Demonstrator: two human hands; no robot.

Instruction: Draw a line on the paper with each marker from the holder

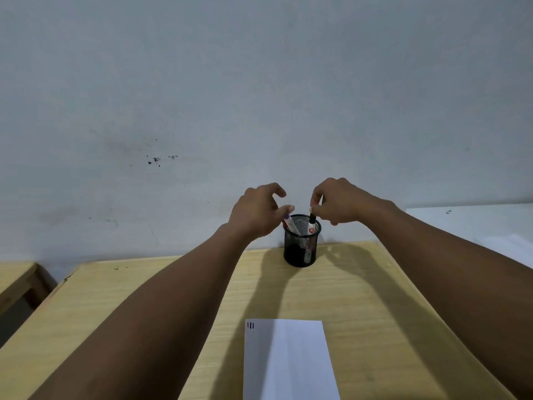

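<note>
The right hand [339, 202] is pinching the black cap of a marker [311, 226] standing in the mesh holder [301, 241] at the worktop's [144, 298] far edge. The left hand [259, 210] is hovering, grip open, over another marker [289, 223]. The paper [288, 359] is lying nearer, bearing three short lines [251, 325].

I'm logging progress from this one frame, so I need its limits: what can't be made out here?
All in the head view:
- How many markers are in the holder: the mesh and the left hand hide them.
- The right hand's grip on the black-capped marker: the fingers cover the cap's top.
- The colours of the lines on the paper: too small.
- The paper's near end: cut off by the bottom edge.
</note>
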